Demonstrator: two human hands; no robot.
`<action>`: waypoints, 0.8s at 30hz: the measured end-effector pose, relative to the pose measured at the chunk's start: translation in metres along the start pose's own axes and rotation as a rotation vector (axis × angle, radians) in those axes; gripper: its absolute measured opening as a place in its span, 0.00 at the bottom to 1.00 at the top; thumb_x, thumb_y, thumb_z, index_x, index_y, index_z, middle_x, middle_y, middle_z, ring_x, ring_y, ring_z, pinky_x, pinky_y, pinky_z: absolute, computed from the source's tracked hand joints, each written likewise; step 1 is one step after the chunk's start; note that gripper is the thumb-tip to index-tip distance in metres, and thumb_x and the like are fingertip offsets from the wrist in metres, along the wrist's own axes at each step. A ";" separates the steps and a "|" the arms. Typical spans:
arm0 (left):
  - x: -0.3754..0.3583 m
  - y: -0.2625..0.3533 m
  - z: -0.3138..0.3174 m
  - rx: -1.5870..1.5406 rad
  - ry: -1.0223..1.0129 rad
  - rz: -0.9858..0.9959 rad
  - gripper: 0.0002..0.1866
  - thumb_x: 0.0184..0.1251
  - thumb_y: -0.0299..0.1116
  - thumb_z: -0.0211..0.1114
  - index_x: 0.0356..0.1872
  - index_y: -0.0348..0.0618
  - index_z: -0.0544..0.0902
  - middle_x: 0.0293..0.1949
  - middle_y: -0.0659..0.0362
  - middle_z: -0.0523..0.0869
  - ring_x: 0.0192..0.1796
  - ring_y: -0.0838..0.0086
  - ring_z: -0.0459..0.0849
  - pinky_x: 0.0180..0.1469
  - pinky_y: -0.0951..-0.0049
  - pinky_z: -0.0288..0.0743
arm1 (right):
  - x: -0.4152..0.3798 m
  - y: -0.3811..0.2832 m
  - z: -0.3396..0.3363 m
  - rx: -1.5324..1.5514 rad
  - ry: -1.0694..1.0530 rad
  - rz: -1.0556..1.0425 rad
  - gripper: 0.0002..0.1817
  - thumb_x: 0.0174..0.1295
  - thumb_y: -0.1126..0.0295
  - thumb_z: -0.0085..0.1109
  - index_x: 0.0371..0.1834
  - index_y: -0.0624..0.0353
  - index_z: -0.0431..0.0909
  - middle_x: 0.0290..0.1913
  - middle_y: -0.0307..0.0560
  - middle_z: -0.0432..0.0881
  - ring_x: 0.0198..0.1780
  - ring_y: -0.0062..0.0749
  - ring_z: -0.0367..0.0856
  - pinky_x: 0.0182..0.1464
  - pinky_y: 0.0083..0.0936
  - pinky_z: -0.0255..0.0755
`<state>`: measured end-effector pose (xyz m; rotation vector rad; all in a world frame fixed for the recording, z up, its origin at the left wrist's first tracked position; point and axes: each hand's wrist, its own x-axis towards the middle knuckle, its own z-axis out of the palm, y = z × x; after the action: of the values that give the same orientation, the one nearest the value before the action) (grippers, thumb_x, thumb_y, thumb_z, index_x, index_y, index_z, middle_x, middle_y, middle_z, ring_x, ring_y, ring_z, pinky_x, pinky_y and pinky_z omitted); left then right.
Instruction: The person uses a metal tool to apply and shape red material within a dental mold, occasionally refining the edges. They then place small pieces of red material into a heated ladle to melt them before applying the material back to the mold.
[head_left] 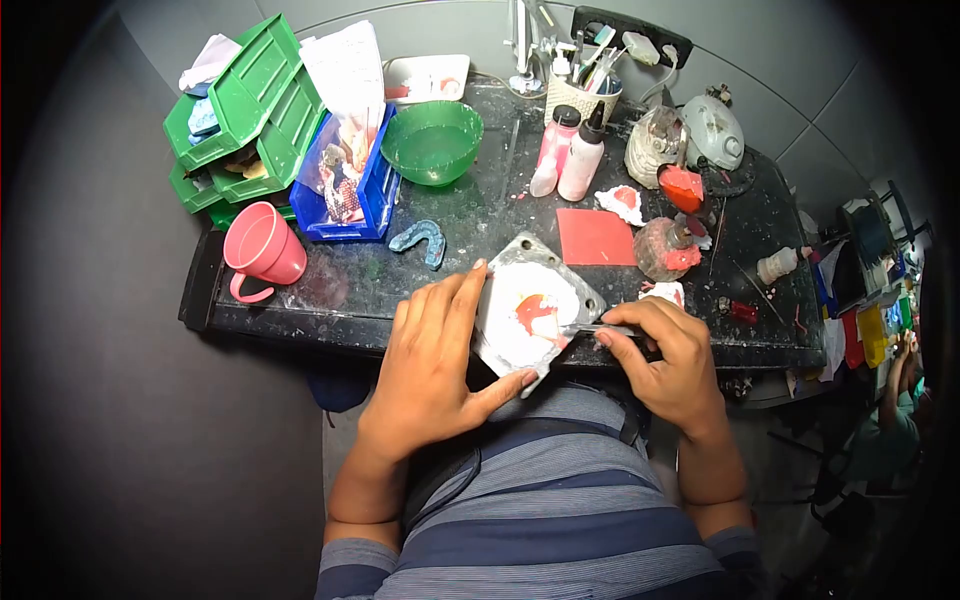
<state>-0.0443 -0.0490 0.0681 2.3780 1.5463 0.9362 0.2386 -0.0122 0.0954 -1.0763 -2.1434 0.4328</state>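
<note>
1. Plaster fills a metal flask half (535, 305) at the near edge of the dark bench (440, 235), with a pink wax piece (537, 312) set in its middle.
2. The left hand (435, 365) steadies it, fingers pressed together along the left rim and thumb hooked under the near corner.
3. The right hand (665, 360) pinches a slim metal tool (590, 328) between thumb and fingertips, its tip at the wax.
4. To my eye, short, light strokes suit this; the flask should stay braced so the tool cannot skid.
5. A pink mug (265, 245), green bowl (432, 140) and two bottles (570, 155) stand well apart behind.
</note>
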 end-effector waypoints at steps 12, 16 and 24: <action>0.019 -0.016 0.029 -0.279 0.068 -0.039 0.54 0.60 0.47 0.84 0.84 0.29 0.69 0.81 0.28 0.69 0.84 0.33 0.70 0.85 0.44 0.66 | 0.013 -0.002 0.027 -0.173 -0.034 -0.274 0.07 0.66 0.72 0.78 0.41 0.60 0.88 0.33 0.45 0.83 0.33 0.43 0.82 0.35 0.39 0.76; 0.021 -0.014 0.034 -0.253 0.036 -0.070 0.52 0.62 0.45 0.83 0.83 0.29 0.70 0.82 0.29 0.68 0.84 0.33 0.69 0.85 0.44 0.65 | 0.015 0.000 0.028 -0.169 -0.032 -0.283 0.07 0.65 0.71 0.79 0.40 0.59 0.88 0.33 0.44 0.82 0.33 0.42 0.82 0.35 0.39 0.76; 0.014 -0.011 0.042 -0.181 0.103 -0.038 0.48 0.67 0.48 0.81 0.80 0.27 0.72 0.76 0.31 0.73 0.79 0.34 0.71 0.82 0.43 0.67 | 0.001 -0.003 0.041 -0.314 0.149 -0.377 0.07 0.62 0.72 0.82 0.38 0.59 0.90 0.34 0.42 0.86 0.29 0.35 0.80 0.31 0.32 0.71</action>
<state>-0.0248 -0.0236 0.0362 2.2010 1.4663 1.1545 0.2071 -0.0128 0.0686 -0.8068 -2.2578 -0.1593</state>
